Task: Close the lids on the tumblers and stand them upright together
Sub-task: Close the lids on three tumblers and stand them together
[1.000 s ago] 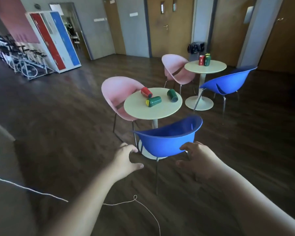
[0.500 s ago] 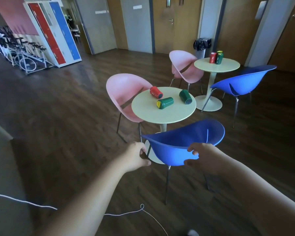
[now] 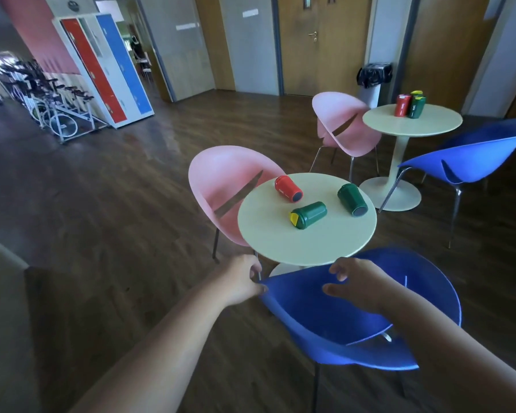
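Note:
Three tumblers lie on their sides on the near round table [image 3: 283, 248]: a red tumbler [image 3: 287, 188] at the back left, a green tumbler with a yellow lid flap [image 3: 309, 215] in the middle, and a second green tumbler [image 3: 351, 199] at the right. My left hand [image 3: 242, 283] grips the left rim of the blue chair [image 3: 340, 320] in front of the table. My right hand [image 3: 359, 283] hovers over the chair's back rim with loosely curled fingers, and nothing is held in it.
A pink chair [image 3: 221, 180] stands behind the near table. Farther right, a second round table [image 3: 429, 128] carries upright tumblers [image 3: 408, 105], with a pink chair [image 3: 337, 120] and a blue chair [image 3: 471, 162] beside it. Lockers [image 3: 108, 67] and bicycles stand at the left.
I have come closer to the table and the blue chair now sits lower and nearer. My right hand has loosened from the chair rim, while my left still grips it.

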A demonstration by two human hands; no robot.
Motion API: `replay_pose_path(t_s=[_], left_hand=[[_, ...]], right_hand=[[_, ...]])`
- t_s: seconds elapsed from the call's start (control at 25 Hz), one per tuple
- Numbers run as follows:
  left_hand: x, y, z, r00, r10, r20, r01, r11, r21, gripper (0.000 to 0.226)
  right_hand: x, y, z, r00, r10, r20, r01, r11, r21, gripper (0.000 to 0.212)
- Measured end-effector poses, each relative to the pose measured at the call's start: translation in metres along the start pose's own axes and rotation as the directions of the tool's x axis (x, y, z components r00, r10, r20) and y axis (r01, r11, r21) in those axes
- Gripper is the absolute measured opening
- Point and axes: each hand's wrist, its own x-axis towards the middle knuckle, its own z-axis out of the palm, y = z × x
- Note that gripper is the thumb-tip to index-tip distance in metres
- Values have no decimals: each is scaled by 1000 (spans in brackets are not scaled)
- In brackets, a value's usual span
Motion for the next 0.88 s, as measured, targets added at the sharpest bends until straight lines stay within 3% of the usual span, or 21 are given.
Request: replay_pose_path(t_s=[0.4, 0.88], left_hand=[[106, -40, -19, 995, 91, 50, -91, 996, -17, 43], [214, -131, -84, 939, 312, 142, -316, 949, 5, 47]], right_hand=[[86, -25, 8, 996, 90, -5, -90, 995, 35, 41], [152, -119, 43, 942, 299, -150, -287, 953, 100, 41]])
